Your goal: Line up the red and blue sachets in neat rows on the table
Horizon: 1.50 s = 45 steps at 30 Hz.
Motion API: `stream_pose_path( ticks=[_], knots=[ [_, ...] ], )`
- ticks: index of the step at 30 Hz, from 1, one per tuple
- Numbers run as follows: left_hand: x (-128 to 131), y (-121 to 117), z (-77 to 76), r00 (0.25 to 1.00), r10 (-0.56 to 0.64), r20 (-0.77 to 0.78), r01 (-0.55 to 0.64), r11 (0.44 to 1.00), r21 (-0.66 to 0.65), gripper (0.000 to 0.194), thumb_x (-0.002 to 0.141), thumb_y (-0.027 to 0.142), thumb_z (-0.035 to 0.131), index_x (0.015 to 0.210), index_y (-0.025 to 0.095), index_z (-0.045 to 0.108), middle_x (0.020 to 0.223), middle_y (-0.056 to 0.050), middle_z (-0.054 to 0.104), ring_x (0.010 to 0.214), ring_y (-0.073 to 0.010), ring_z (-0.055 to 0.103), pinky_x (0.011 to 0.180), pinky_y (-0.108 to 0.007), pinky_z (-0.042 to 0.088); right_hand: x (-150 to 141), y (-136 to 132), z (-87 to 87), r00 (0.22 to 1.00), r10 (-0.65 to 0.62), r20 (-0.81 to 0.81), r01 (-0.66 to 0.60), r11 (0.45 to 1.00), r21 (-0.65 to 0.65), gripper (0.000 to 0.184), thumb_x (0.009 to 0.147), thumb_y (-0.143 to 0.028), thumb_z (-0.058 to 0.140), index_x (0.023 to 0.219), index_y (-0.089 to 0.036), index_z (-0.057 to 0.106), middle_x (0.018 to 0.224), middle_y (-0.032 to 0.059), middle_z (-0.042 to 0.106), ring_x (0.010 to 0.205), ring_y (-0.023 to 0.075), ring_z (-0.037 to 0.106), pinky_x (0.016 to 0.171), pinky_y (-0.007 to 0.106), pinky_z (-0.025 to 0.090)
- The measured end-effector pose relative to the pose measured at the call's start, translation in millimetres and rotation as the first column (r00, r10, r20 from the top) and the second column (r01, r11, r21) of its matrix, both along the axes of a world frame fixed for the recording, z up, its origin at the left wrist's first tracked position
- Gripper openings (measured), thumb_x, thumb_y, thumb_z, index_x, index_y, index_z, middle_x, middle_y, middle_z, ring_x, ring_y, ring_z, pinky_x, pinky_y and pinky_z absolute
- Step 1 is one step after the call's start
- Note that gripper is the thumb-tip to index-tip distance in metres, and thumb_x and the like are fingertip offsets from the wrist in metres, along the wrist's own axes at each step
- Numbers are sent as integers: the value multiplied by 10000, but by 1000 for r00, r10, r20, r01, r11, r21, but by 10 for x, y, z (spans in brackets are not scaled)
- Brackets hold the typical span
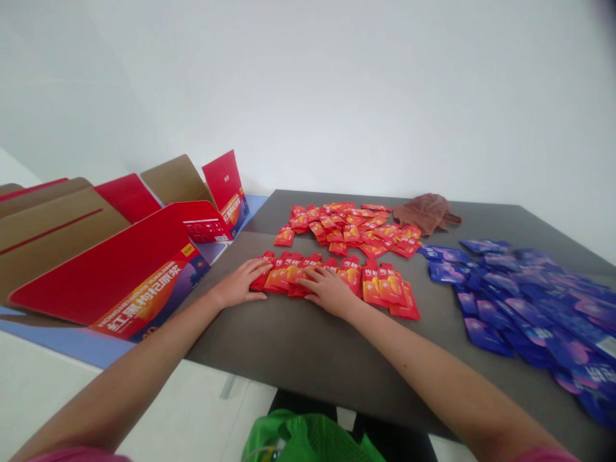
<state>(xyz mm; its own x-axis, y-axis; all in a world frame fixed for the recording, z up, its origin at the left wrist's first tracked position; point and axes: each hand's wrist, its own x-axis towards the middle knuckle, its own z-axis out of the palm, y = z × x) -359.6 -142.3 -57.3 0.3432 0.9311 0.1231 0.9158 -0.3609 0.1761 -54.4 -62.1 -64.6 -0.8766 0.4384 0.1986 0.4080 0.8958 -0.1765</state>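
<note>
A row of overlapping red-and-orange pouches lies near the middle of the dark table. My left hand rests at the row's left end, its fingers touching the first pouch and its thumb apart on the tabletop. Over the middle of the row lies my right hand, fingers spread across the pouches and covering parts of several. Neither hand lifts anything. To the right of my right hand, a few pouches overlap, the last one tilted. Behind the row is a loose heap of the same pouches.
A spread of blue-purple packets covers the right side of the table. At the back sits a crumpled brown cloth. Open red cartons with raised flaps stand left of the table. Behind is a white wall.
</note>
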Motion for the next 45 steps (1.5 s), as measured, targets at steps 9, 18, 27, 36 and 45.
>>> stream_pose_path(
  ticks=[9, 18, 27, 36, 45],
  knots=[
    [15, -90, -34, 999, 45, -17, -45, 999, 13, 691, 905, 569, 493, 1472, 189, 389, 1550, -137, 338, 1437, -307, 268, 1165, -495, 266, 25, -53, 59, 993, -43, -108, 31, 993, -114, 384, 872, -240, 631, 1252, -225, 578, 1347, 100, 575, 1283, 292, 473, 1096, 587, 287],
    [723, -167, 179, 999, 16, -31, -9, 978, 208, 481, 976, 418, 425, 1410, 213, 465, 1443, -97, 508, 1342, -230, 448, 1166, -469, 287, 417, 21, 110, 928, -286, -237, 251, 954, -166, 366, 910, -336, 562, 1225, -154, 606, 1276, 156, 597, 1211, 274, 542, 1050, 473, 402],
    [1267, 26, -45, 995, -10, -94, 36, 962, 270, 332, 965, 334, 492, 1204, 163, 644, 1220, -120, 676, 1120, -259, 632, 1004, -466, 476, 653, -134, -63, 958, -215, -191, 197, 974, -113, 355, 838, -203, 646, 1188, -146, 662, 1337, 154, 594, 1281, 291, 510, 1102, 483, 377],
    [1494, -3, 68, 988, -107, -111, 131, 960, 249, 508, 913, 399, 573, 1367, 176, 518, 1428, -138, 521, 1322, -290, 470, 1117, -528, 328, 813, -101, 7, 898, -312, -311, 304, 950, -75, 372, 863, -228, 613, 1231, -182, 634, 1346, 150, 585, 1267, 307, 513, 1065, 539, 390],
    [1655, 180, -84, 978, -203, -53, 210, 945, 250, 293, 947, 214, 496, 1209, 193, 627, 1254, -79, 668, 1199, -221, 585, 1113, -488, 318, 1285, -47, -19, 829, -452, -329, 454, 888, -76, 350, 895, -273, 540, 1213, -164, 639, 1318, 151, 597, 1234, 286, 539, 1037, 483, 432]
  ],
)
